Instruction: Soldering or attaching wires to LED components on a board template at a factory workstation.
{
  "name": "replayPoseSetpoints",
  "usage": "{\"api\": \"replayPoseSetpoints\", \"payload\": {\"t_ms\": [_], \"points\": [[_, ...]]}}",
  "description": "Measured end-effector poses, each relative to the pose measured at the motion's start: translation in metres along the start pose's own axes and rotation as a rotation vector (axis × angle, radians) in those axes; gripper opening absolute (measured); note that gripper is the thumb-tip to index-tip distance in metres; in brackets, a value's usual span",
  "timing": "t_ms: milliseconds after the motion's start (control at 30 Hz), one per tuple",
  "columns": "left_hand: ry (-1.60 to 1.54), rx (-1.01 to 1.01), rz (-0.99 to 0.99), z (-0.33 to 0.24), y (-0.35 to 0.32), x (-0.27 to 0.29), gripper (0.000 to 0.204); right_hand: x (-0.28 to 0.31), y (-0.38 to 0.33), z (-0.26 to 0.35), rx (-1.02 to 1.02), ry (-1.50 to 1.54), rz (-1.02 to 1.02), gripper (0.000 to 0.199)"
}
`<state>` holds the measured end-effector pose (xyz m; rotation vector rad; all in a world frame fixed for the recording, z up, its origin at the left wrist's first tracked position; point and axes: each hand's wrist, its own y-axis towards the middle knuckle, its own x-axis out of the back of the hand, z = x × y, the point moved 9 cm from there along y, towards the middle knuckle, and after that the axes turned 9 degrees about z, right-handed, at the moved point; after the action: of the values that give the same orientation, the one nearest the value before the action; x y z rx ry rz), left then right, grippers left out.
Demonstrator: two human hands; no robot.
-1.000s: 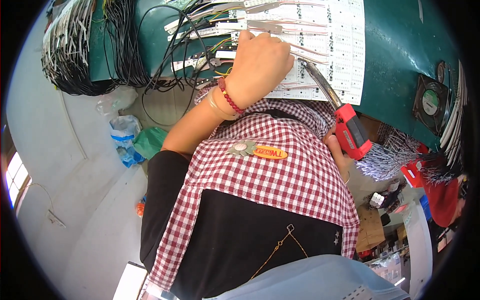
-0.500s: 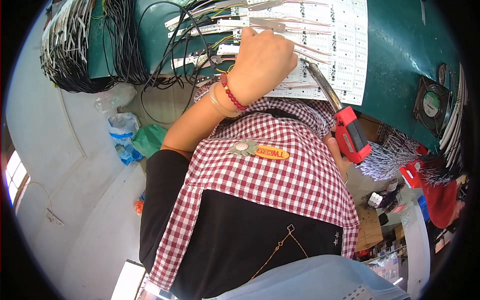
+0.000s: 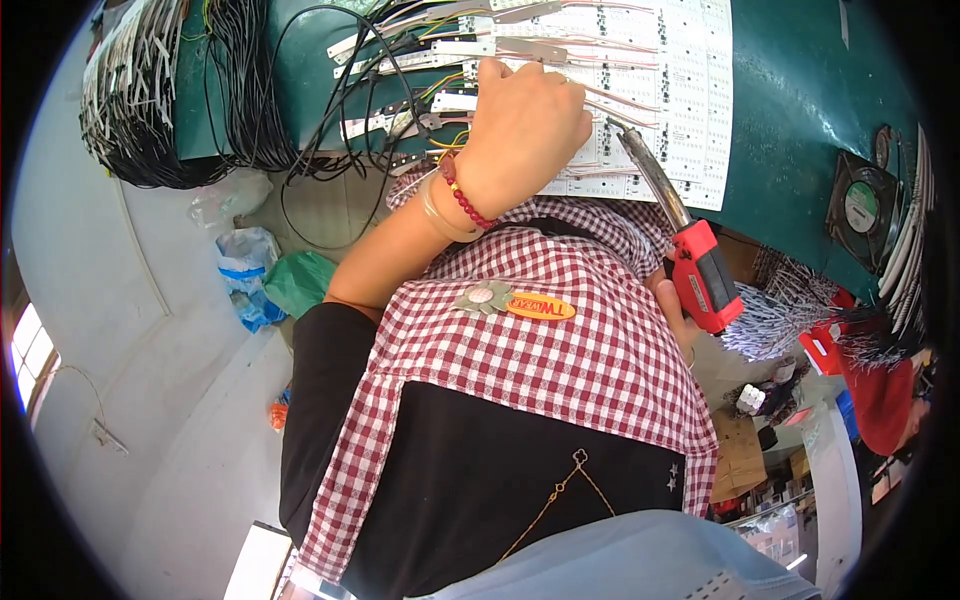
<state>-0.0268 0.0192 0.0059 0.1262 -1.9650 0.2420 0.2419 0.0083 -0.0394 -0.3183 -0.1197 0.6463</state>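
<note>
The near edge of the green table (image 3: 780, 130) runs just in front of the person, and the white circuit-board sheet (image 3: 695, 130) lies close along it. A stretch of green surface shows between the sheet's right edge and the fan (image 3: 860, 200), which lies by the table's near right corner. Toward the left end, a bundle of black cables (image 3: 250, 90) and a bundle of strips (image 3: 130, 100) hang over the near edge.

Below that edge on the left sit a blue-and-white bag (image 3: 248, 275) and a green bag (image 3: 300, 283); their contents are hidden. A cardboard box (image 3: 738, 455) stands low on the right.

The left hand (image 3: 530, 125) is over the sheet's left part, fingers curled down and away; whether they pinch anything is impossible to make out. Thin wires (image 3: 625, 103) run across the sheet just right of it. The right hand (image 3: 672, 300), partly hidden, grips the red-and-black soldering tool (image 3: 705, 275), whose tip reaches over the sheet beside the left hand; contact is unclear.
</note>
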Motion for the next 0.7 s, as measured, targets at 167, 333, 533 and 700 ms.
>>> {"api": "replayPoseSetpoints", "payload": {"t_ms": [167, 333, 533, 700], "points": [[0.103, 0.027, 0.012, -0.004, -0.007, 0.006, 0.012, -0.004, 0.005, 0.009, 0.082, 0.242, 0.061, 0.028], [-0.026, 0.100, -0.147, 0.037, 0.005, 0.070, 0.013, 0.018, 0.022, 0.035, 0.222, 0.342, -0.015, 0.033], [0.250, -0.335, -0.217, -0.003, 0.126, 0.093, 0.027, 0.041, 0.031, 0.049, 0.332, 0.358, -0.093, 0.032], [0.148, -0.283, -0.229, -0.022, 0.245, 0.039, 0.045, 0.036, 0.035, 0.064, 0.376, 0.454, -0.093, 0.031]]}}
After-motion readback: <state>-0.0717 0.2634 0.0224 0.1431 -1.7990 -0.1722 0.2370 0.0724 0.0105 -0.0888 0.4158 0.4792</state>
